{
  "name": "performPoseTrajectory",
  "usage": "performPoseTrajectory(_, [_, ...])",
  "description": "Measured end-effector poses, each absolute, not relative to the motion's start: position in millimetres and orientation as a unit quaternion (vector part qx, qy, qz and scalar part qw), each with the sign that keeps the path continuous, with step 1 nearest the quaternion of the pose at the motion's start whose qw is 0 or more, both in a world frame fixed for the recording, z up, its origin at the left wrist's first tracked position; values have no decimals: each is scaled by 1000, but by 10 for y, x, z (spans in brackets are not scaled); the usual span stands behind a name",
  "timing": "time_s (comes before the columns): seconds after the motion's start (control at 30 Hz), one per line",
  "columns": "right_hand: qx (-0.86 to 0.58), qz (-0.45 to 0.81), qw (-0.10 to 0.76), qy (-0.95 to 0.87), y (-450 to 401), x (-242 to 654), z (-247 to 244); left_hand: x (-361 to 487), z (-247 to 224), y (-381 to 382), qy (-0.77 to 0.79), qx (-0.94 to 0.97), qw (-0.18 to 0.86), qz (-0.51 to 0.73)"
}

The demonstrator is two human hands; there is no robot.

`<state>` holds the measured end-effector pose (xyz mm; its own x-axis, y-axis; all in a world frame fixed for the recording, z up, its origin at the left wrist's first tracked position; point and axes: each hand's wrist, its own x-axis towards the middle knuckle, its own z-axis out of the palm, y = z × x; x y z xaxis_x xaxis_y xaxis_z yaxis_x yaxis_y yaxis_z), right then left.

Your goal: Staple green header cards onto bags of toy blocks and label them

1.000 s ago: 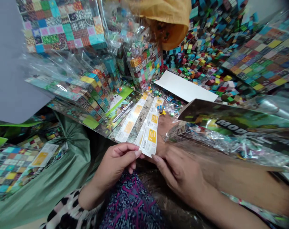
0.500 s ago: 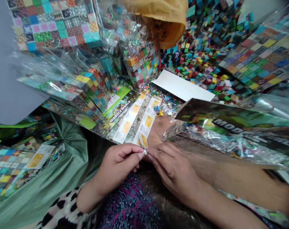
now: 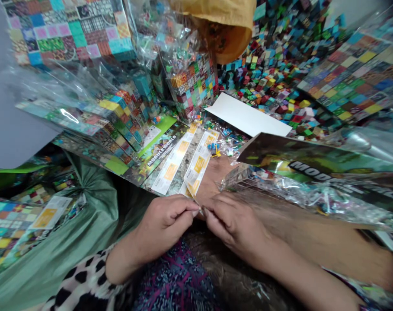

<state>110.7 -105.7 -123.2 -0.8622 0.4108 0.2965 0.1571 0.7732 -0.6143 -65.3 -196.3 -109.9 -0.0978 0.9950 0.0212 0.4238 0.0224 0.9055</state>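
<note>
Label strip (image 3: 199,166), its yellow-and-white labels in a row, lies across printed cardboard at center, its near end at a person's fingertips. At far left, a clear packet of colored cubes (image 3: 8,233) bears a similar label (image 3: 50,212) beside a green sack (image 3: 89,242). Next come bagged cube blocks (image 3: 118,125) over the "Module World" card (image 3: 160,151), with no such label visible on their exposed faces. A second strip (image 3: 170,168) lies flat beside the first, several labels on it. The left hand (image 3: 168,218) pinches the first strip's curled end, thumb against finger; the right hand (image 3: 237,218) is drawn narrow at the same tip, apparently gripping it too. Whether a label is loose there cannot be told. Labels farther up that strip appear attached. To the right, a blank white card (image 3: 248,115) lies near loose cubes (image 3: 280,95), and a header card (image 3: 326,162) tops packets over the wooden tabletop (image 3: 293,229).
</note>
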Motion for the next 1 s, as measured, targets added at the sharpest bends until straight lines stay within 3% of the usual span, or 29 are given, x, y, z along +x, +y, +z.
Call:
performPoseTrajectory(0.17, [-203,378,219,-877,-1049,1093,-1254,-689,-1122,-2010,634,548,372,399])
performPoseTrajectory(0.57, [-164,279,240,-916,-1165,1005,-1308,-705,-1196,-2056,630,556,346,416])
performPoseTrajectory(1.0, [-175,269,222,-921,-1156,972,-1319,-736,-1215,-2088,598,621,316,396])
